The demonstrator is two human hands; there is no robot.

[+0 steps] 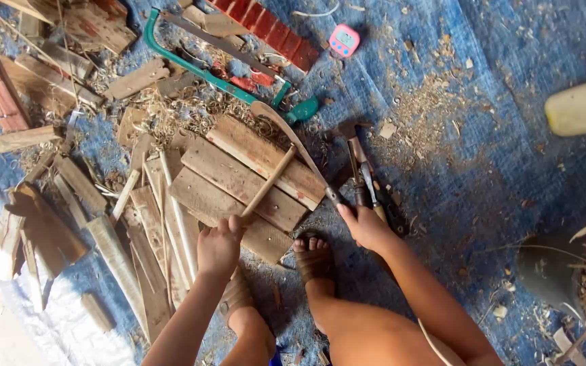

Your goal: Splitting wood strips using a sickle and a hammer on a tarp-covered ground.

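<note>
Surface: you're squatting on a blue tarp (pixel 510 81) strewn with shavings and sawdust; a pale strip of ground shows at lower left.
Left hand: your left hand (pixel 218 245), lower centre, is closed around the near end of a stick (pixel 269 181), which slants up and right across the boards.
Right hand: your right hand (pixel 367 227), right of centre, grips the handle of a curved blade (pixel 293 139); its tip points to upper centre and it crosses over the stick's far end.
Boards: three flat boards (pixel 239 179) lie side by side under the stick, just ahead of your sandalled feet (pixel 313 257).
Left edge: scrap slats and offcuts (pixel 69 196) crowd the whole left half, up to the frame's edge.
Top: a green-framed saw (pixel 201 68) and a small pink timer (pixel 344 41) lie beyond the boards.
Beside right hand: a few hand tools (pixel 364 176) lie touching one another.
Open room: the tarp's right half, upper right to centre right, holds mostly shavings; a pale rounded object (pixel 581 105) juts in at the right edge.
</note>
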